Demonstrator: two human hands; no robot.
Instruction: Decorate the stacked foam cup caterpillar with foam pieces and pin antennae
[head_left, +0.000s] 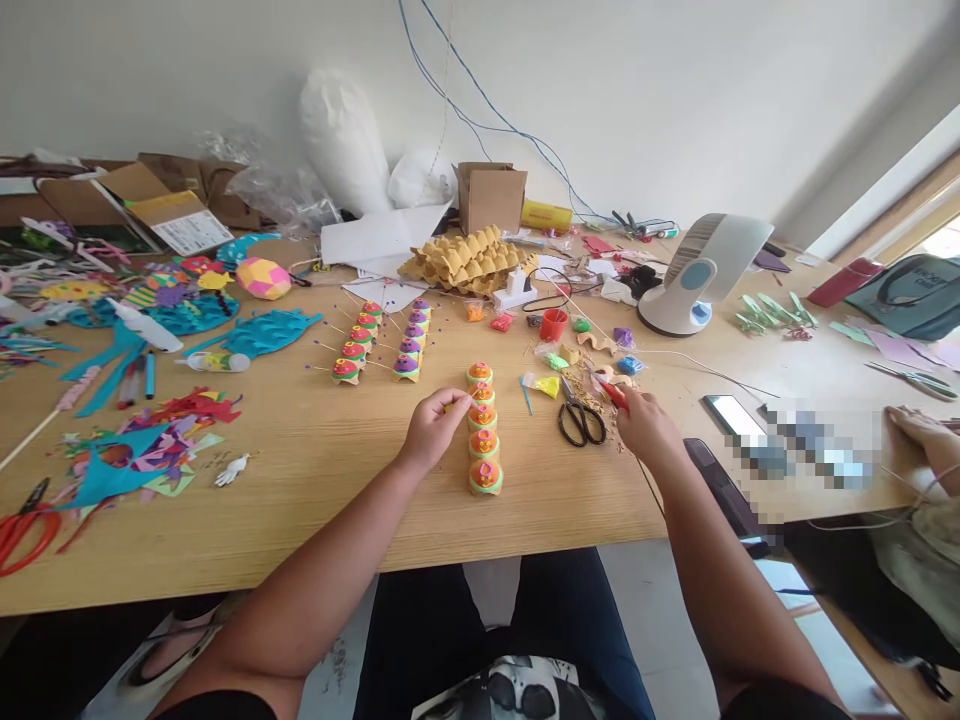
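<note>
My left hand (436,425) is closed in a pinch beside the far half of an orange-and-green caterpillar made from an egg-carton strip (485,443). Something thin and pale seems to be between its fingertips, too small to name. The caterpillar stands on the table, its domes carrying small pink and yellow pieces. My right hand (649,432) is closed around a red-handled tool (613,391), whose tip points toward scraps of egg carton; its exact kind is unclear. Black-handled scissors (581,418) lie just left of that hand, near a yellow clay packet (546,385).
Red-green caterpillars (358,345) and purple-yellow ones (412,343), with pins sticking out, stand farther back. Behind are egg cartons (469,260), a red cup (553,324) and a white fan (694,275). Phones (721,485) and another person's hand (926,440) are at right; paper scraps (139,450) lie left.
</note>
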